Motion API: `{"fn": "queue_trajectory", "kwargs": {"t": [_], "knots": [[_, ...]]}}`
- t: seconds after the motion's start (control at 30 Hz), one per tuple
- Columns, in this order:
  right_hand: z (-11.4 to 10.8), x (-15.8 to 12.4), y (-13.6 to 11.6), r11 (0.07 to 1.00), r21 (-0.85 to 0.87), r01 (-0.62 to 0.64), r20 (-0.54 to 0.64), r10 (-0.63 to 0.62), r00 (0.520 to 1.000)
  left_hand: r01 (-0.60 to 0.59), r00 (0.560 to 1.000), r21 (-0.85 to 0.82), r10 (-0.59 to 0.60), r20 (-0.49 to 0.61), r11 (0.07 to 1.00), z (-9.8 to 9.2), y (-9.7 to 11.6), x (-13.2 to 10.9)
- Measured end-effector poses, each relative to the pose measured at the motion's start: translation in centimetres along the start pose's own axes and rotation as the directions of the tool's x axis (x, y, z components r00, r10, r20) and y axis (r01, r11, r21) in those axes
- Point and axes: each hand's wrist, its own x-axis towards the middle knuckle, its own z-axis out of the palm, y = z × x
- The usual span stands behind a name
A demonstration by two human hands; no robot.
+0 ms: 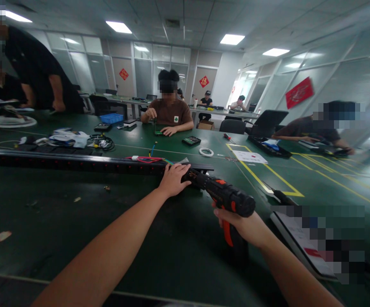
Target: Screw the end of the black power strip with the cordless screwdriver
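Observation:
A cordless drill (226,194), black with orange parts, is gripped by my right hand (236,219) around its handle. Its nose points left and away, at the end of a long black rail (108,166) lying across the table. My left hand (174,179) rests on the rail near that end, fingers stretched over it and thumb apart, close to the drill's tip. Red wires (148,159) and a few coloured ones lie along the rail's top beside my left fingers. The drill's tip and the spot it meets are partly hidden by that hand.
Behind the rail lie bundled cables (102,142), a blue basket (111,118) and a white ring (206,152). On the right are a soldering-iron-like tool (281,196) and a white-covered book (303,243). A person (169,111) works across the table; others are at both sides.

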Motion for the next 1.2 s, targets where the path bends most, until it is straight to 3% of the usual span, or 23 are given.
{"fn": "queue_trajectory", "kwargs": {"t": [0.4,0.63,1.2], "knots": [[-0.1,-0.1,0.1,1.0,0.02,0.011,0.019,-0.011,1.0,-0.01,1.0,0.005,0.01,-0.006,1.0,0.1,-0.1,0.0],[-0.5,-0.1,-0.4,0.997,0.043,-0.057,0.078,0.054,0.996,-0.005,1.0,0.036,0.005,0.015,0.999,-0.2,0.3,-0.1],[0.7,0.9,-0.2,0.999,-0.02,-0.035,0.06,0.037,0.998,0.028,0.999,0.042,-0.027,-0.03,0.999,-0.3,0.9,-0.1]]}}
